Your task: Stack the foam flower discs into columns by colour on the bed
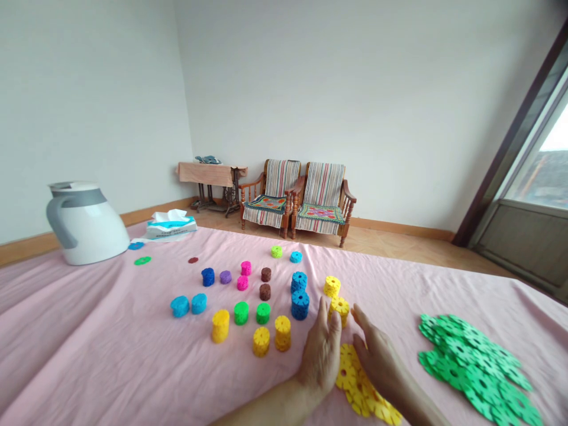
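Observation:
My left hand rests on the pink cloth, its fingertips against a short stack of yellow foam discs. My right hand sits just to the right of that stack, with its fingers spread and holding nothing. Loose yellow discs lie under and beside my right hand. Further right is a heap of flat green discs. Another yellow stack stands just beyond my hands, next to a blue stack. Several more stacks in mixed colours stand to the left.
A white jug lies tilted at the far left of the cloth, beside a tissue box. Beyond the cloth's far edge are a wooden floor, two wooden armchairs and a small table. A window is at the right.

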`<state>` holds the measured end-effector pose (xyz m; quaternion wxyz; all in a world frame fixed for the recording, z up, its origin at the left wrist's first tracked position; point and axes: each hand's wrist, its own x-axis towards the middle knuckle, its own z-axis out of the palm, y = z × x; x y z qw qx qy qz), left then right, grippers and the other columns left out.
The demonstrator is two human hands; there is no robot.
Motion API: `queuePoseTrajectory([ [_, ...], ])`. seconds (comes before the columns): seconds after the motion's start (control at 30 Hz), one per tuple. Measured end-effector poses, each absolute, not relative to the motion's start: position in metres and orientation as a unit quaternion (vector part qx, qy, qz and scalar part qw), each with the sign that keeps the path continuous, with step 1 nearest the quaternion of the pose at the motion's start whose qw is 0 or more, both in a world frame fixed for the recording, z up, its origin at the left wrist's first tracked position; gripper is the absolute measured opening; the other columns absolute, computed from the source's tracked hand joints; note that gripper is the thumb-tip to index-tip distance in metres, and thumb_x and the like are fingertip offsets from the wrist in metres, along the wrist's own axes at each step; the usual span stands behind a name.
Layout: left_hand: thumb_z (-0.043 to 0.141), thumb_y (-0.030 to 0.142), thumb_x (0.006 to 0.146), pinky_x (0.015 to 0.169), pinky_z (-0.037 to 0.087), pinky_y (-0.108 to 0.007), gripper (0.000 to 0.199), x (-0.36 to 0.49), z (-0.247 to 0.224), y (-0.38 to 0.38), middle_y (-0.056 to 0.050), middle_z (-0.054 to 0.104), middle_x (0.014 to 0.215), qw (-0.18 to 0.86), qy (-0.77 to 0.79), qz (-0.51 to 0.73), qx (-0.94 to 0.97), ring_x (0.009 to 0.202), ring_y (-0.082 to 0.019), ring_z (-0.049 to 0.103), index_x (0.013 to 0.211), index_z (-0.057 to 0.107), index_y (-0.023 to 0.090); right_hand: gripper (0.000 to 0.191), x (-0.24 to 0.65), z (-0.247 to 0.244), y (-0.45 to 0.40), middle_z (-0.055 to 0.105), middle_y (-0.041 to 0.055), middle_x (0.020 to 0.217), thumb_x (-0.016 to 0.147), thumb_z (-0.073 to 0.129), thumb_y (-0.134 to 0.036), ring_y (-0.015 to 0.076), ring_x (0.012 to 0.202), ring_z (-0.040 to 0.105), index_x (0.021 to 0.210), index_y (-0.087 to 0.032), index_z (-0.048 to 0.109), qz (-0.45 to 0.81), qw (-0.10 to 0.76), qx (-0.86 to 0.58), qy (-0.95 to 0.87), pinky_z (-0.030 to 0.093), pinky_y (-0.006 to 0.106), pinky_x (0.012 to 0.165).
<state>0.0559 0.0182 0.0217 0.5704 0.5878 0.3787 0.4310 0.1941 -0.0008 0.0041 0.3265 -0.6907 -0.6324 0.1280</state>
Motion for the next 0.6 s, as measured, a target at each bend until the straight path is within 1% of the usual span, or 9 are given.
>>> queuePoseTrajectory([
  [0.1, 0.028, 0.052, 0.095, 0.116, 0.014, -0.031, 0.069, 0.056, 0.02, 0.019, -0.007, 0.016, 0.153, 0.531, 0.371, 0.422, 0.634, 0.14, -0.02, 0.015, 0.147, 0.015, 0.009, 0.058, 0.193, 0.006, -0.001, 0.065, 0.0188, 0.119, 0.081, 0.029, -0.015, 0.0236, 0.106, 0.064, 0.137, -0.005, 0.035, 0.121, 0.319, -0.68, -0.649, 0.049, 0.036, 0.089],
  [0.17, 0.027, 0.052, 0.095, 0.115, 0.016, -0.032, 0.069, 0.057, 0.019, 0.02, -0.008, 0.019, 0.152, 0.521, 0.362, 0.426, 0.645, 0.14, -0.02, 0.017, 0.147, 0.017, 0.008, 0.058, 0.191, 0.007, -0.002, 0.065, 0.0181, 0.118, 0.08, 0.029, -0.014, 0.024, 0.105, 0.064, 0.137, -0.008, 0.035, 0.124, 0.318, -0.677, -0.652, 0.049, 0.038, 0.088],
  [0.3, 0.028, 0.051, 0.095, 0.115, 0.017, -0.031, 0.067, 0.059, 0.019, 0.021, -0.008, 0.023, 0.151, 0.516, 0.361, 0.43, 0.647, 0.139, -0.021, 0.019, 0.146, 0.021, 0.008, 0.057, 0.19, 0.002, 0.001, 0.062, 0.0206, 0.121, 0.081, 0.029, -0.016, 0.0251, 0.106, 0.063, 0.136, -0.006, 0.035, 0.121, 0.326, -0.672, -0.654, 0.049, 0.039, 0.089],
  [0.4, 0.029, 0.05, 0.095, 0.115, 0.017, -0.031, 0.067, 0.058, 0.018, 0.02, -0.008, 0.023, 0.151, 0.517, 0.364, 0.429, 0.645, 0.139, -0.02, 0.019, 0.146, 0.021, 0.007, 0.055, 0.196, -0.002, 0.003, 0.062, 0.02, 0.122, 0.081, 0.03, -0.019, 0.0253, 0.11, 0.061, 0.134, -0.007, 0.038, 0.1, 0.349, -0.666, -0.652, 0.047, 0.041, 0.091],
  [0.47, 0.029, 0.049, 0.096, 0.115, 0.018, -0.031, 0.065, 0.057, 0.018, 0.019, -0.009, 0.023, 0.151, 0.52, 0.373, 0.436, 0.633, 0.138, -0.02, 0.021, 0.146, 0.022, 0.008, 0.051, 0.205, 0.001, 0.003, 0.064, 0.0185, 0.118, 0.08, 0.032, -0.023, 0.0248, 0.109, 0.061, 0.127, -0.009, 0.045, 0.094, 0.362, -0.666, -0.645, 0.047, 0.04, 0.091],
  [0.5, 0.03, 0.048, 0.096, 0.114, 0.019, -0.032, 0.063, 0.057, 0.019, 0.018, -0.009, 0.024, 0.151, 0.52, 0.379, 0.444, 0.624, 0.138, -0.02, 0.023, 0.145, 0.024, 0.009, 0.047, 0.211, 0.006, 0.001, 0.065, 0.0171, 0.114, 0.08, 0.034, -0.024, 0.0244, 0.106, 0.062, 0.121, -0.011, 0.05, 0.101, 0.359, -0.668, -0.644, 0.048, 0.039, 0.089],
  [0.53, 0.03, 0.048, 0.096, 0.114, 0.019, -0.032, 0.062, 0.056, 0.02, 0.017, -0.009, 0.025, 0.15, 0.52, 0.383, 0.454, 0.614, 0.138, -0.021, 0.024, 0.145, 0.026, 0.01, 0.041, 0.217, 0.012, -0.002, 0.067, 0.0148, 0.108, 0.079, 0.036, -0.025, 0.0235, 0.099, 0.064, 0.114, -0.013, 0.054, 0.117, 0.346, -0.67, -0.646, 0.05, 0.038, 0.084],
  [0.57, 0.03, 0.047, 0.096, 0.114, 0.02, -0.032, 0.06, 0.056, 0.02, 0.017, -0.009, 0.027, 0.15, 0.519, 0.385, 0.465, 0.605, 0.137, -0.021, 0.025, 0.144, 0.028, 0.011, 0.034, 0.222, 0.019, -0.006, 0.068, 0.0119, 0.1, 0.078, 0.038, -0.026, 0.0224, 0.092, 0.065, 0.104, -0.016, 0.058, 0.144, 0.321, -0.668, -0.655, 0.051, 0.036, 0.078],
  [0.6, 0.031, 0.045, 0.096, 0.113, 0.021, -0.031, 0.059, 0.055, 0.021, 0.016, -0.009, 0.028, 0.149, 0.52, 0.385, 0.474, 0.597, 0.137, -0.021, 0.026, 0.144, 0.029, 0.011, 0.029, 0.227, 0.027, -0.011, 0.068, 0.0092, 0.096, 0.077, 0.043, -0.027, 0.0218, 0.088, 0.064, 0.098, -0.019, 0.06, 0.159, 0.291, -0.667, -0.667, 0.051, 0.034, 0.074],
])
